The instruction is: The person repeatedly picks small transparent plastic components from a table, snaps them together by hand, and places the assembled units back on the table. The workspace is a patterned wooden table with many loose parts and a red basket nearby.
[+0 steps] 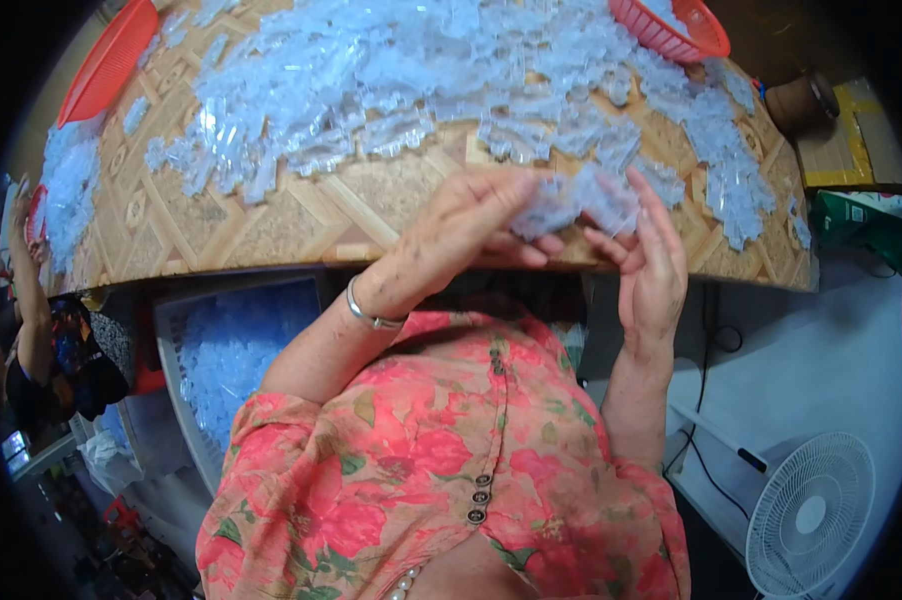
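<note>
floral blouse [411, 440] lies closest; beyond it, clear plastic pieces [609, 200] are held over the near edge of the surface [346, 205], long axis roughly left to right. the left hand [476, 215] pinches their left end; the right end points toward the curved right hand [655, 255], whose grip i cannot tell.

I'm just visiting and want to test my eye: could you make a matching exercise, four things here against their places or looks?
Things:
1. Bunch of translucent plastic pieces
2. Shiny silver metal bangle
3. White round-caged fan
4. Brown cardboard carton

Places or looks:
A. Near the picture's lower right corner
B. Bears a yellow strip
C. Between the left hand and the right hand
D. Around the person's left wrist

Pairs: 1-C, 2-D, 3-A, 4-B.
</note>
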`<action>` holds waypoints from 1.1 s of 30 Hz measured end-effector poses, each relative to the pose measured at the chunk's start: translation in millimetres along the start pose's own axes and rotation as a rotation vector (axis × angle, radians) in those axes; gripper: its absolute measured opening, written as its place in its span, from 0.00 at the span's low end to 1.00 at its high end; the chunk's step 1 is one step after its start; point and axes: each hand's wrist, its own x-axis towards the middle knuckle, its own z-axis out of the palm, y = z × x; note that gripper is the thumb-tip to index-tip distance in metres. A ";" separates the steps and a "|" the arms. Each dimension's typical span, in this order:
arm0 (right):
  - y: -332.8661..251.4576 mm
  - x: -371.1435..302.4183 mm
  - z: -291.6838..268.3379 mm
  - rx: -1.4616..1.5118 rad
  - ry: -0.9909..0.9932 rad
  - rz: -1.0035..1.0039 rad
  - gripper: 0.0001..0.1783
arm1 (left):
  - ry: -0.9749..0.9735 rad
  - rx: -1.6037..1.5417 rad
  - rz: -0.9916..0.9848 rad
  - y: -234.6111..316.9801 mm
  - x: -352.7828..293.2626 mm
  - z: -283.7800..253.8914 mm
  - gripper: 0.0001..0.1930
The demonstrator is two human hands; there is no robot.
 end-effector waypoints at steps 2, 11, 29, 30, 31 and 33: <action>-2.6 -1.9 -2.8 -0.260 0.056 0.005 0.26 | -0.015 0.217 0.051 -5.5 3.4 -1.1 0.21; -1.6 3.6 3.8 -0.990 0.016 -0.464 0.27 | 0.190 1.195 0.583 3.2 7.2 3.6 0.25; 18.2 19.9 -6.0 -1.318 0.003 -0.858 0.13 | 0.877 1.678 0.549 186.6 148.8 -196.4 0.16; 18.7 19.7 -6.5 -1.322 0.003 -0.856 0.12 | 0.921 1.706 0.539 189.3 160.5 -217.4 0.16; 19.2 19.5 -6.8 -1.331 0.003 -0.851 0.12 | 0.961 1.731 0.528 191.8 170.9 -230.3 0.17; 18.9 19.8 -6.4 -1.340 -0.020 -0.843 0.11 | 0.985 1.819 0.427 198.7 175.9 -243.4 0.17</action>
